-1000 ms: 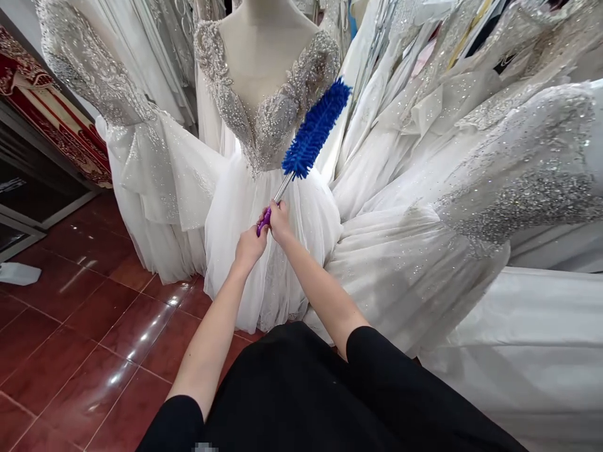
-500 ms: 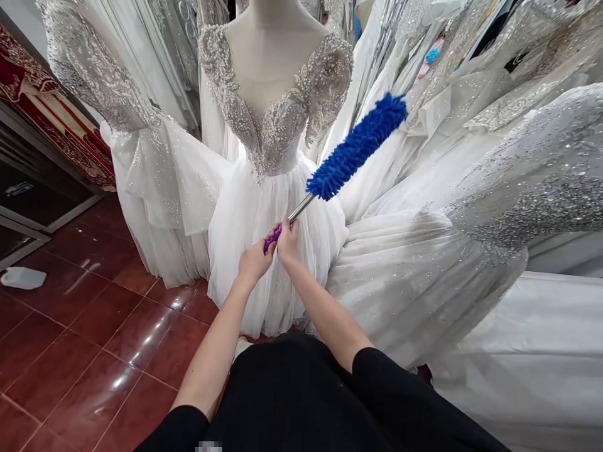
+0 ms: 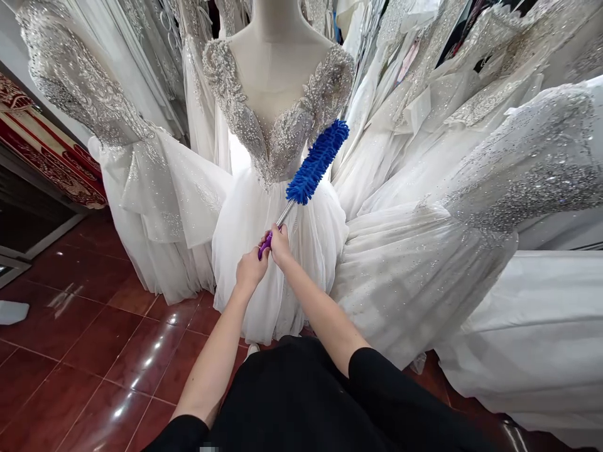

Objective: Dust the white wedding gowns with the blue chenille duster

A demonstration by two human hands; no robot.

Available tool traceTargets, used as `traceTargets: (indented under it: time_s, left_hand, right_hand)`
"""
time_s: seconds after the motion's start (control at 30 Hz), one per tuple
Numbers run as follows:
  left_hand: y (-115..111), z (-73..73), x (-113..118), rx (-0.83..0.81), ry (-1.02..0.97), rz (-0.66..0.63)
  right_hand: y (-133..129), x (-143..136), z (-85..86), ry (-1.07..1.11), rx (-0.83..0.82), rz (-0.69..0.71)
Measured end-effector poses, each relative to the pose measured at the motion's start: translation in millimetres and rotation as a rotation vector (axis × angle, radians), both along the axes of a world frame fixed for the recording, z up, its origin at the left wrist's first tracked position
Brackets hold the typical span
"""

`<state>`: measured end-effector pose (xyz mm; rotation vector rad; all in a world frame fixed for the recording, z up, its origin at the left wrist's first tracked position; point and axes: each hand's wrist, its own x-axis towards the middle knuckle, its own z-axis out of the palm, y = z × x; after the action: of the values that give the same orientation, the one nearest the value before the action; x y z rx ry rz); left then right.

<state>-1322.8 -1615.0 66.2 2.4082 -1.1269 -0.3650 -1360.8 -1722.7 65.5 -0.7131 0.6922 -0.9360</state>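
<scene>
Both my hands are closed round the purple handle of a duster (image 3: 316, 164) with a blue, shaggy head and a metal shaft. My left hand (image 3: 251, 269) grips the lower end of the handle. Just above it, my right hand (image 3: 281, 245) holds the handle close to the shaft. The blue head points up and to the right, in front of a beaded white wedding dress (image 3: 264, 135) on a headless mannequin (image 3: 271, 63). It overlaps the bodice's right side; whether it touches the beads I cannot tell.
Another beaded white gown (image 3: 155, 188) stands at the left. A sparkling gown (image 3: 509, 201) spreads its skirt on the right, with more dresses hanging behind. A white plastic container (image 3: 13, 312) lies on the red tiled floor (image 3: 85, 370). A white cloth (image 3: 541, 326) drapes at the lower right.
The duster's head has swung left and slightly down, from beside the dress to over its bodice, and tilts more upright. Both hands keep their hold. The view has shifted a little.
</scene>
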Motion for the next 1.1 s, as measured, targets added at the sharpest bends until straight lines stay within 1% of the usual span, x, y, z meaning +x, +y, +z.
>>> traceTargets:
  time_s: [0.1, 0.2, 0.23, 0.3, 0.37, 0.4, 0.47, 0.53, 0.67, 0.77, 0.93, 1.0, 1.1]
  left_hand:
    - [10.7, -0.6, 10.3, 0.024, -0.041, -0.081]
    - [18.6, 6.3, 21.3, -0.015, -0.100, -0.174]
    - [20.4, 8.5, 24.8, -0.045, -0.104, -0.188]
    - [22.6, 10.5, 30.5, -0.134, -0.062, -0.191]
    - [23.5, 8.6, 33.4, -0.258, 0.039, -0.178]
    - [23.8, 6.5, 33.8, -0.319, 0.096, -0.169]
    - [24.7, 1.3, 33.2, -0.395, 0.183, -0.145]
    - [26.4, -3.7, 32.3, -0.396, 0.214, -0.119]
    - [32.8, -12.7, 33.1, -0.322, 0.220, -0.100]
    - [38.5, -20.9, 35.8, -0.261, 0.199, -0.098]
    - [47.4, -34.5, 38.0, -0.046, 0.117, -0.072]
    - [51.4, -37.6, 38.3, 0.018, 0.071, -0.083]
    - [57.9, -38.2, 41.3, 0.033, 0.030, -0.149]
  right_hand:
    - [19.6, 3.6, 0.1, -0.006, -0.019, -0.117]
    - [37.1, 5.5, 12.2, -0.031, -0.089, -0.229]
    - [40.8, 6.6, 17.9, -0.035, -0.126, -0.235]
    - [43.9, 10.0, 28.6, -0.033, -0.211, -0.198]
    - [42.1, 15.0, 35.0, -0.021, -0.286, -0.126]
    - [40.1, 17.9, 35.6, -0.011, -0.310, -0.096]
    - [36.1, 23.2, 31.5, 0.018, -0.327, -0.061]
    - [34.2, 26.9, 22.6, 0.041, -0.317, -0.054]
    - [39.2, 28.8, 3.1, 0.035, -0.266, -0.046]
    - [44.6, 28.6, -8.3, 0.042, -0.209, -0.039]
    - [52.0, 28.8, -25.8, 0.042, -0.038, -0.020]
    - [58.2, 28.3, -31.8, 0.039, 0.011, -0.061]
    - [71.3, 26.9, -35.2, 0.012, -0.007, -0.177]
